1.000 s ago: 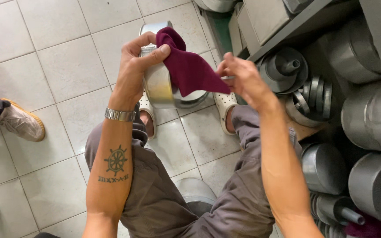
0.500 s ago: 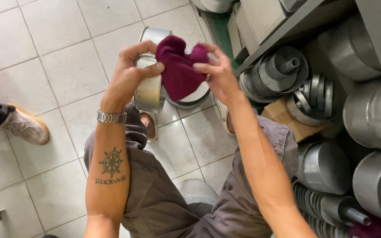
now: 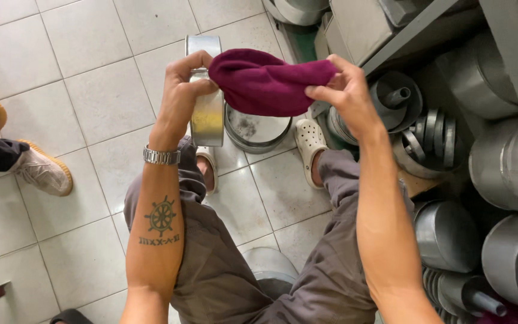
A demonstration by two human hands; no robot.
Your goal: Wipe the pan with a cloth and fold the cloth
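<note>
left hand (image 3: 182, 90) clamped on upright metal pan (image 3: 206, 108) above the floor, right hand (image 3: 344, 90) pinching maroon cloth (image 3: 268, 81) bunched at pan's rim, wiping looks midway, round pan (image 3: 256, 129) on floor looks undone.

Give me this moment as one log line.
left hand: grips metal ring pan | right hand: pinches maroon cloth | cloth: draped over the pan's rim | round pan: on the floor

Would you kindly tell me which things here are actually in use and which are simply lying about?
In use:
- left hand, gripping the metal ring pan
- right hand, pinching the maroon cloth

Lying about:
- round pan on the tiled floor
- tube pans on the shelf
- another person's shoe
</note>
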